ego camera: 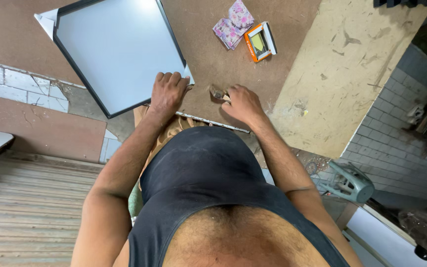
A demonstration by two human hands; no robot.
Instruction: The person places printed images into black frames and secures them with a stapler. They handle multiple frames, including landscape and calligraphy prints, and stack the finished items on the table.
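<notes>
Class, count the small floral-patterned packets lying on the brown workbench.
2: both pink floral-patterned packets lie side by side, touching, at the far side of the brown workbench, just left of the orange box.

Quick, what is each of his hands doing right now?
Left hand: closed over the corner of the black-framed panel.
Right hand: closed on a small metal tool; what kind cannot be told.

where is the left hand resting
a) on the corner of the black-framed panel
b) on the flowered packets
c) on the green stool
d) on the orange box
a, the left hand lies with its fingers curled over the near corner of the black-framed panel, far from the orange box.
</notes>
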